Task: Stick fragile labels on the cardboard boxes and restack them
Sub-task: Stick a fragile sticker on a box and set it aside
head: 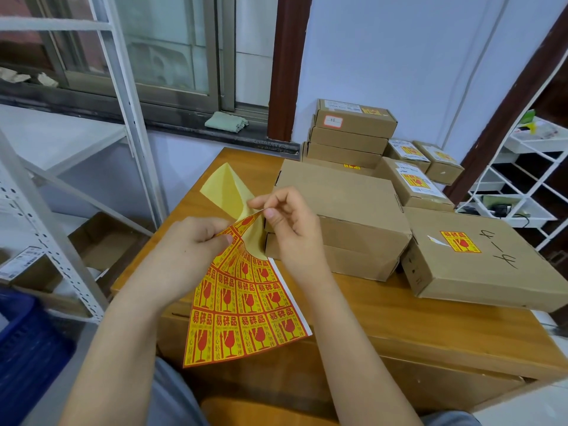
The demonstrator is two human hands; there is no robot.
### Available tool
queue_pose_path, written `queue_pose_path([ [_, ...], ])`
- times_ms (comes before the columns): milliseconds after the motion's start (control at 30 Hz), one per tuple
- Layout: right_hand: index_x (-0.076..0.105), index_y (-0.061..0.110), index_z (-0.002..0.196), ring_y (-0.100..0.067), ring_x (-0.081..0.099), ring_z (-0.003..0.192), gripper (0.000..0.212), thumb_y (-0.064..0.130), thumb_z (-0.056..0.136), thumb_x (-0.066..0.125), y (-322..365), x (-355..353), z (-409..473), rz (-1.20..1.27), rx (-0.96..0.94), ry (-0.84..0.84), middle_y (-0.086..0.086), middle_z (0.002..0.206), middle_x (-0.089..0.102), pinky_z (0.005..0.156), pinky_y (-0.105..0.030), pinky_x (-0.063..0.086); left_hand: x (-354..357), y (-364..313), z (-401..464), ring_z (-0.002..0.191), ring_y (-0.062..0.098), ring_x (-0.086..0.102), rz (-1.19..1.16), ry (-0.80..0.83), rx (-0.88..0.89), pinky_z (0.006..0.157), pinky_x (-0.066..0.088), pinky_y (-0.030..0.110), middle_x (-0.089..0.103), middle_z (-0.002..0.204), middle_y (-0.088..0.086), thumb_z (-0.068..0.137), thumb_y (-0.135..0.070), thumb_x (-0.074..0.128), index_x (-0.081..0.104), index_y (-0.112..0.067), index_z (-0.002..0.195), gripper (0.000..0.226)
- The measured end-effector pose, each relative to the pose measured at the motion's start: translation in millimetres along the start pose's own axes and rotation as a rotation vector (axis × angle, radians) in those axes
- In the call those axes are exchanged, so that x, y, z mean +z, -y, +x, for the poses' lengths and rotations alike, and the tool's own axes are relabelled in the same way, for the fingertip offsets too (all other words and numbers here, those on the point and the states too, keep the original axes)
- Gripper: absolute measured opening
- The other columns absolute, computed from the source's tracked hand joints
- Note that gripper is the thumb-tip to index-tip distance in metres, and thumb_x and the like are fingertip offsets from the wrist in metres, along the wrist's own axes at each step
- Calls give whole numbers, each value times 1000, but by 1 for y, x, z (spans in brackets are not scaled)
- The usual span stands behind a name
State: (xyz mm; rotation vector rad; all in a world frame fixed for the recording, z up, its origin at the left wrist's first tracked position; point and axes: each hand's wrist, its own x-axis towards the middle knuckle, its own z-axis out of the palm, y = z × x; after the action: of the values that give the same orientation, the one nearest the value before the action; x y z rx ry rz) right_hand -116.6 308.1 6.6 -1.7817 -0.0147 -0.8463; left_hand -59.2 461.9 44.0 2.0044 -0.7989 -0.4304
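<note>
While I've got the label sheet (246, 302) curled up in front of me at lower centre, my left hand (187, 250) is closed around its upper part, thumb clamped on the printed side. My right hand (292, 229) is pinched shut, thumb and forefinger on the corner of one fragile sticker (250, 221), trying to get it off the yellow backing (227, 189) that flops up behind. So I'd say this is the peel step, nothing stuck down yet for this round. Next move needs a slow pull so the sticker doesn't tear or fold on itself, then a flat press onto a box top.

Stickers are yellow with red print: 易碎品, a cracked wine glass, 小心轻放 down the side. There's small English under the heading, probably "fragile handle with care" but it's too tiny to be sure.

Just past my hands, mid frame, sit two plain stacked boxes (338, 216), no label visible. Right of them is a flat box (479, 256) already labelled, with handwriting on it. Farther back, upper right, a tall stack (350, 133) and small boxes (424, 167) mostly carry stickers.
</note>
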Motion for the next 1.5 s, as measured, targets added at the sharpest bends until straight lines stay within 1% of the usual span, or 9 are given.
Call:
queue_pose_path([
  [167, 53, 5, 85, -11, 63, 93, 9, -1, 89, 47, 1, 0, 2, -9, -22, -18, -1, 90, 65, 84, -31, 51, 0, 1, -1, 73, 36, 68, -45, -2, -2, 77, 51, 57, 71, 75, 15, 97, -18, 47, 67, -2, 83, 29],
  [367, 55, 19, 85, -21, 61, 87, 13, 7, 89, 53, 3, 1, -3, -23, -41, -49, -7, 87, 63, 81, -43, 51, 1, 3, -2, 72, 39, 65, -64, -25, 29, 74, 49, 56, 69, 73, 17, 96, -29, 46, 65, -2, 81, 36],
  [533, 52, 29, 95, -9, 55, 93, 26, 5, 87, 60, 7, 0, -7, -93, -43, 16, 14, 92, 56, 85, -25, 48, -1, 3, -3, 71, 36, 65, -39, -53, 65, 73, 49, 58, 68, 74, 16, 95, -35, 45, 63, -2, 82, 39],
  [667, 51, 23, 99, -3, 54, 95, 30, -3, 85, 58, 8, 3, -4, -123, -31, 47, 16, 94, 55, 86, -20, 45, 0, 4, -1, 68, 32, 67, -6, -90, 72, 70, 52, 56, 69, 72, 15, 96, -27, 48, 64, -2, 83, 33],
  [800, 52, 23, 100, -3, 54, 96, 32, -5, 85, 55, 11, 7, -1, -183, -64, 78, 12, 95, 56, 84, -20, 45, -2, 2, 1, 64, 19, 71, -46, -111, 25, 71, 58, 44, 74, 73, 3, 92, -10, 56, 69, -12, 88, 13],
  [900, 57, 18, 104, -7, 56, 99, 28, -4, 86, 54, 13, 10, 0, -212, -73, 110, 4, 100, 59, 81, -24, 48, -4, 2, 4, 61, 16, 71, 19, -73, -28, 73, 58, 45, 73, 71, 3, 88, -14, 62, 68, -11, 86, 7],
  [1133, 57, 16, 118, 0, 53, 99, 35, -2, 88, 56, 13, 13, 1, -263, -65, 114, 9, 103, 57, 84, -13, 44, -2, 1, 5, 57, 17, 68, 180, -99, -148, 68, 57, 42, 71, 63, 3, 85, -31, 66, 71, -12, 73, 23],
  [1333, 60, 14, 115, 7, 51, 94, 35, -5, 85, 57, 12, 15, 2, -243, -64, 104, 23, 95, 53, 83, -9, 41, -5, 3, 3, 60, 22, 68, 257, -103, -146, 68, 56, 46, 70, 64, 6, 86, -30, 64, 71, -10, 76, 23],
  [1500, 61, 13, 112, 6, 53, 93, 36, -8, 83, 57, 10, 16, 6, -216, -59, 102, 22, 93, 54, 82, -11, 43, -6, 6, 4, 55, 21, 67, 292, -106, -123, 62, 55, 46, 69, 61, 6, 86, -30, 64, 70, -9, 75, 25],
])
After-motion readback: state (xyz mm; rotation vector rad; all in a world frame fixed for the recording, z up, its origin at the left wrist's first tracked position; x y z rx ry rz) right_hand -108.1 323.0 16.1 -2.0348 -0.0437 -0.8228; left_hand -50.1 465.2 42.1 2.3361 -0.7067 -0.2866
